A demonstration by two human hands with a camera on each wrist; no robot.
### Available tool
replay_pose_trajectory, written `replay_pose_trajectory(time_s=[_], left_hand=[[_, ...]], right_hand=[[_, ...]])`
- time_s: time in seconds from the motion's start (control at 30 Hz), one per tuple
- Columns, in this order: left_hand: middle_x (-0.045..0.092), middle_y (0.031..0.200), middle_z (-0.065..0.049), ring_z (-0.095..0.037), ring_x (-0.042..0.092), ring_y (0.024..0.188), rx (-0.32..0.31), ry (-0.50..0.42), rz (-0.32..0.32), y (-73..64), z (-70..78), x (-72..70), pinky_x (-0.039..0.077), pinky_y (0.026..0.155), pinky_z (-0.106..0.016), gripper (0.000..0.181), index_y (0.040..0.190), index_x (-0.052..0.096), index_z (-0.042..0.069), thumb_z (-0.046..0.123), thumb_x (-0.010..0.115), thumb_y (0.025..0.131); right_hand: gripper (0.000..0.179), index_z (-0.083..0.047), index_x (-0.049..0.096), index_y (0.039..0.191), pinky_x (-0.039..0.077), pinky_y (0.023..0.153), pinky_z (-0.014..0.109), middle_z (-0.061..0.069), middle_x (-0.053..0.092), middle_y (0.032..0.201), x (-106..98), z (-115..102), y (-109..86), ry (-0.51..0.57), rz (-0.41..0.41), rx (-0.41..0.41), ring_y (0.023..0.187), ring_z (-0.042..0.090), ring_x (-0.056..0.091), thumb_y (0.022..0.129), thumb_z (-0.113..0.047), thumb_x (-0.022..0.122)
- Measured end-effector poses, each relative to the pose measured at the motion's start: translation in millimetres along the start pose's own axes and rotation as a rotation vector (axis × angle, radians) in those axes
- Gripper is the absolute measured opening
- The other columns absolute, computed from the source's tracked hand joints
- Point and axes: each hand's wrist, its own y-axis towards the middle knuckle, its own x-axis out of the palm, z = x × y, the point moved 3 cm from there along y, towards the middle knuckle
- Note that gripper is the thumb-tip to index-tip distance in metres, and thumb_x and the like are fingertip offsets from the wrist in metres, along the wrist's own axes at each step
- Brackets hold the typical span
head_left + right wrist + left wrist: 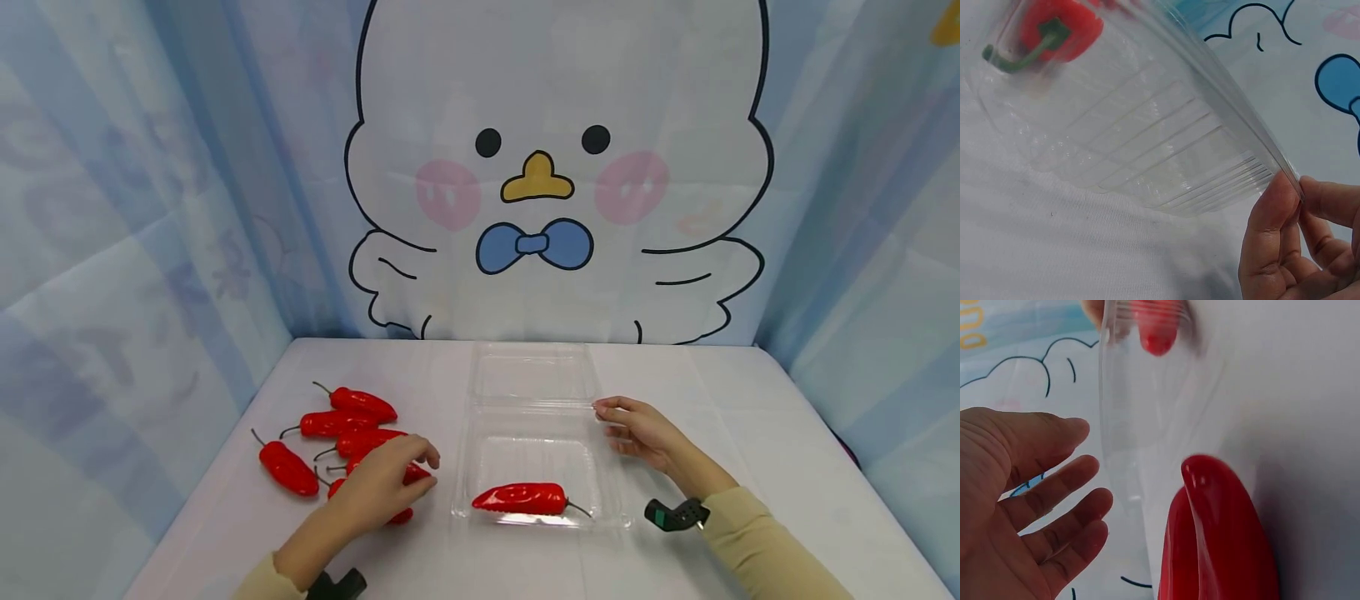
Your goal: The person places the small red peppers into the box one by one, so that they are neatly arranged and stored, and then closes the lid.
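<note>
A clear plastic clamshell box [536, 454] lies opened on the table, its lid [534, 375] folded toward the back. One red chili pepper [521, 498] rests inside near the front, its green stem [1035, 53] pointing right. My right hand [637, 433] pinches the box's rim at the right back corner; the right wrist view shows thumb and fingertips on that edge. My left hand [386, 483] hovers over a pile of red peppers [360, 442] left of the box. In the left wrist view its fingers are loosely bent with nothing between them, beside pepper tips [1219, 531].
A single pepper [288, 468] lies at the pile's left side. The white tablecloth [675, 367] runs back to a curtain [555, 292] printed with a cartoon bird. More blue and white curtains [885, 275] enclose both sides.
</note>
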Motion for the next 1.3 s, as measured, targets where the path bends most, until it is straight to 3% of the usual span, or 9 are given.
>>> replay_pose_trajectory(time_s=[0.3, 0.6, 1.0, 1.3], left_hand=[[0.069, 0.104, 0.004, -0.015, 0.062, 0.098, -0.065, 0.08, 0.04, -2.9, -17.4, -3.3, 0.061, 0.087, -0.039, 0.036, 0.102, 0.066, 0.024, 0.017, 0.091, 0.077], [0.069, 0.106, 0.002, -0.016, 0.061, 0.098, -0.057, 0.157, 0.051, -5.2, -25.7, 0.1, 0.061, 0.088, -0.042, 0.04, 0.103, 0.066, 0.022, 0.016, 0.093, 0.073], [0.07, 0.111, -0.001, -0.02, 0.059, 0.104, -0.068, 0.224, 0.011, 4.2, -27.7, 2.6, 0.06, 0.09, -0.045, 0.042, 0.104, 0.069, 0.022, 0.017, 0.095, 0.071], [0.07, 0.118, -0.003, -0.026, 0.059, 0.115, -0.07, 0.25, -0.029, 8.9, -32.6, 8.0, 0.055, 0.099, -0.053, 0.046, 0.11, 0.072, 0.021, 0.017, 0.095, 0.07]], right_hand=[[0.038, -0.005, 0.055, 0.132, 0.057, 0.068, 0.021, 0.003, 0.064, 0.112, 0, -2, -1.3, 0.015, -0.002, -0.001, 0.078, 0.012, 0.059, 0.103, -0.029, 0.064], [0.04, -0.005, 0.054, 0.133, 0.057, 0.069, 0.022, 0.002, 0.064, 0.111, 0, -2, -2.8, 0.019, -0.013, -0.006, 0.079, 0.013, 0.058, 0.103, -0.029, 0.064], [0.037, -0.006, 0.056, 0.131, 0.057, 0.069, 0.021, 0.003, 0.064, 0.111, -1, -1, -0.9, 0.025, 0.003, 0.001, 0.078, 0.013, 0.059, 0.103, -0.028, 0.065], [0.038, -0.005, 0.055, 0.132, 0.058, 0.069, 0.021, 0.004, 0.064, 0.112, -1, 0, -0.2, 0.015, 0.015, 0.001, 0.079, 0.012, 0.059, 0.103, -0.029, 0.065]])
